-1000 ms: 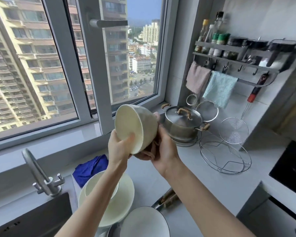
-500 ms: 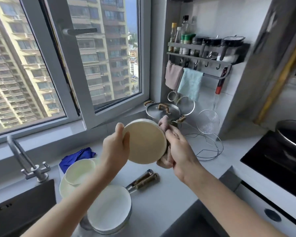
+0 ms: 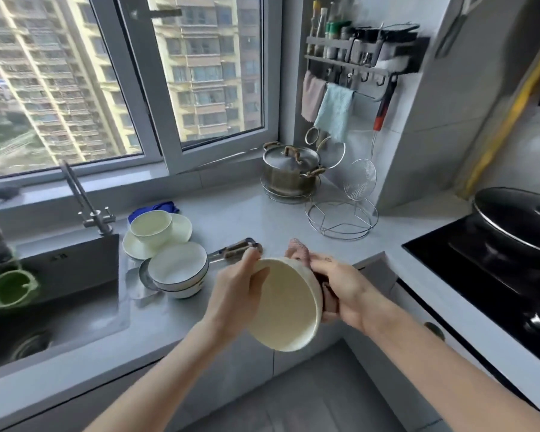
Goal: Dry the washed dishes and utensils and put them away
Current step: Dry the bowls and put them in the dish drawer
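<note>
A cream bowl [image 3: 289, 307] is tilted on its side in front of the counter's edge, its opening facing me. My left hand [image 3: 237, 291] grips its left rim, thumb inside. My right hand [image 3: 346, 294] presses a pink cloth [image 3: 300, 249] against the bowl's outer right wall, fingers curled round the cloth. On the counter to the left stand a cream bowl on a cream plate [image 3: 152, 227] and stacked white bowls with dark rims [image 3: 178, 269]. Utensils with wooden handles [image 3: 236, 249] lie behind my left hand.
A dark sink [image 3: 60, 307] and tap [image 3: 88, 201] are at the left, with a green cup [image 3: 10, 288] inside. A lidded steel pot [image 3: 290, 173], wire rack [image 3: 340, 219] and hanging skimmer [image 3: 359, 179] fill the back corner. A black wok [image 3: 518, 219] sits on the hob at the right.
Both hands have lowered the bowl from in front of the window to below counter height, near my body. The view has swung down and back, and the bowl's opening now faces me.
</note>
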